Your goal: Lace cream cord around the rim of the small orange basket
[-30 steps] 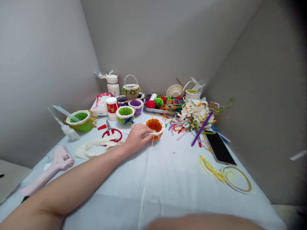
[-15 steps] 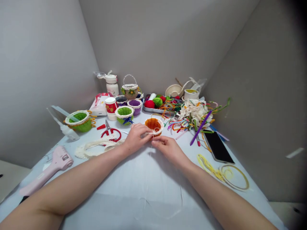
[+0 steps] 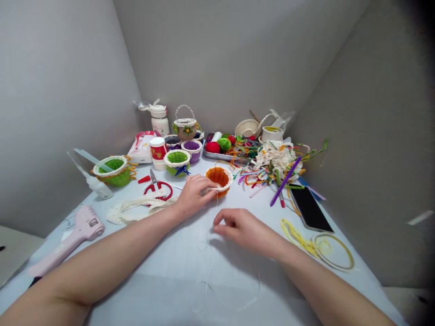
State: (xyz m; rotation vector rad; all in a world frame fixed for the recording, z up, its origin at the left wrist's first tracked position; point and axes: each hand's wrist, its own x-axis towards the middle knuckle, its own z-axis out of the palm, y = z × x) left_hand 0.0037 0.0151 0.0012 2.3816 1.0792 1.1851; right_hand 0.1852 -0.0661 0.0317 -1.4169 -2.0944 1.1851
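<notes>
Gripping an orange basket (image 3: 218, 175) by its white rim (image 3: 231, 180) in the middle of the table (image 3: 170, 271) with the left hand (image 3: 197, 194), thumb and fingers closed; holding the right hand (image 3: 243, 228) nearer, with curled fingers, thumb close to forefinger; cannot tell whether pinching the white thread (image 3: 217, 202).
</notes>
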